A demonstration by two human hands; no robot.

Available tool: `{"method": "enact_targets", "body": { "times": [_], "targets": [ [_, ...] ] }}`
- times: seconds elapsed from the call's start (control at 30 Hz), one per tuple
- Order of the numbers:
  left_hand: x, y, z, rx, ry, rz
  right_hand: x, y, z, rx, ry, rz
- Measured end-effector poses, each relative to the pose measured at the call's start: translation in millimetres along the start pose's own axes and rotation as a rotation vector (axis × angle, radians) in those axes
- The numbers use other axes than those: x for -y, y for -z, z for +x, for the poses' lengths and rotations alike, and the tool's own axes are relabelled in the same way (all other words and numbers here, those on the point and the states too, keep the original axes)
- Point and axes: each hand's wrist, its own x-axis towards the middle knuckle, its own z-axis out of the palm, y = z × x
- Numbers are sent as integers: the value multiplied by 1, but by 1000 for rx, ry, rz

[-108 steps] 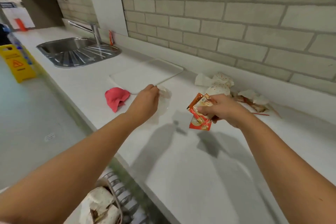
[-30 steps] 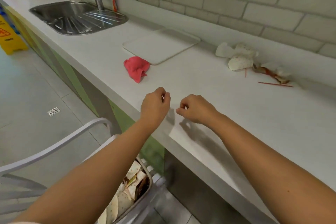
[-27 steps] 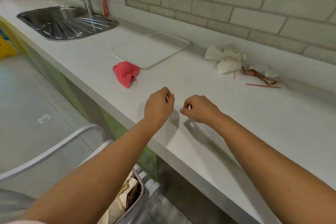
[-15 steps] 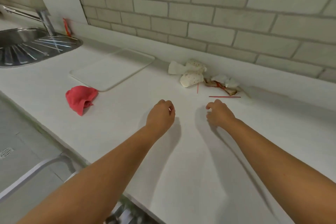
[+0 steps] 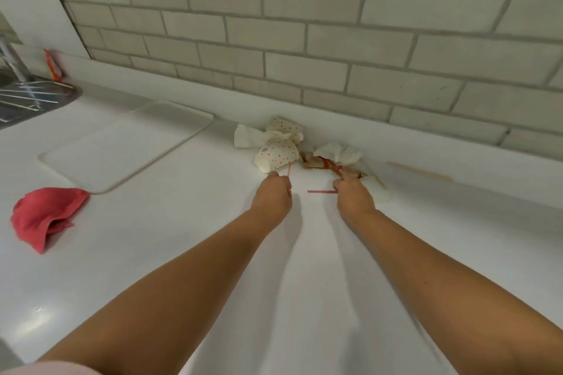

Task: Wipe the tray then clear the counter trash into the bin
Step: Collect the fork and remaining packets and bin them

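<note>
Head view: L hand (image 5: 272, 192) and R hand (image 5: 353, 196) curled at trash pile (image 5: 277, 155), grip on red sticks (image 5: 321, 191) indeterminate; recommend pinching sticks first, then scooping pile whole.

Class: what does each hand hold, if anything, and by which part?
The left hand meets the near end of a red strip; the right hand meets the near edge of the crumpled wrapper. Curled fingers hide both contacts, so a hold cannot be told.

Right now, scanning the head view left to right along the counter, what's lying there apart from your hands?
In order: red cloth → tray → dotted paper cups → crumpled napkin → wooden stick by the wall.
</note>
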Motion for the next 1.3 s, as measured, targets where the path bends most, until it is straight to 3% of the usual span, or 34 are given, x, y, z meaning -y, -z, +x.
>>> {"method": "enact_targets", "body": {
  "times": [0.27,0.47,0.63,0.83,0.97,1.13,1.3],
  "targets": [
    [-13,-18,60,87,42,92,-2,-6,31,31,56,-4],
    [-16,-25,77,89,166,91,4,-11,50,-84,55,127],
    [-17,-19,76,164,191,32,16,-4,62,8,-39,155],
    [-20,-23,56,253,143,147,25,9,50,201,-98,-14],
    [-22,-25,40,278,101,197,23,5,35,226,-76,-69],
    [-16,-21,25,254,173,33,13,1,17,117,-59,78],
    [-13,-15,22,351,293,-259,12,4,19,172,-69,167]
  ]
}}
